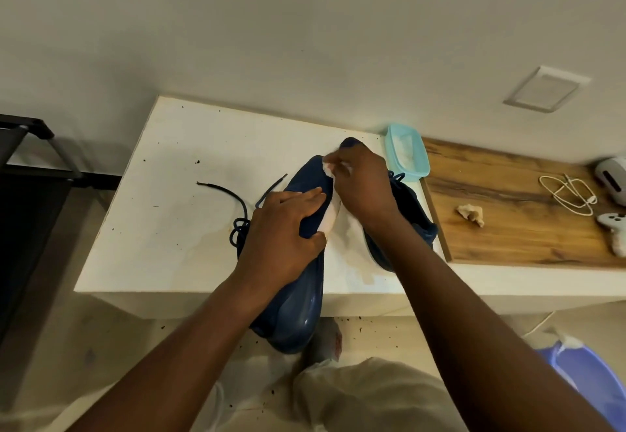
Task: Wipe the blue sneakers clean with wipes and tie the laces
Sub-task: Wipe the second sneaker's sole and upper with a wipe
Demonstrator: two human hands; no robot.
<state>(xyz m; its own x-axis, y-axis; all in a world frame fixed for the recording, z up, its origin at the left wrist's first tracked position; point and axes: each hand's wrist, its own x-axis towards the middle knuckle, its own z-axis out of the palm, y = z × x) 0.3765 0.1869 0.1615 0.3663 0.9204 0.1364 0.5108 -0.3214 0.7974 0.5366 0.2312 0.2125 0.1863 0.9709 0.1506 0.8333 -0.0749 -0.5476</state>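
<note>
Loose dark lace trailing over the white table, left hand clasping the near blue sneaker tipped on its side, right hand bunched round a wipe at its toe, second sneaker just right, teal wipes tub far right.

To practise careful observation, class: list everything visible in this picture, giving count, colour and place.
table: one, white, centre
held sneaker: one, blue, overhanging table's near edge
second sneaker: one, blue, behind right forearm
laces: one tangle, dark blue, left of held sneaker
wipe: one, white, against held sneaker
tub: one, light blue, table's back corner
wooden top: one, brown, right
crumpled wipe: one, off-white, on wooden top
cable: one, white, on wooden top
left hand: grips held sneaker
right hand: pinches wipe
</note>
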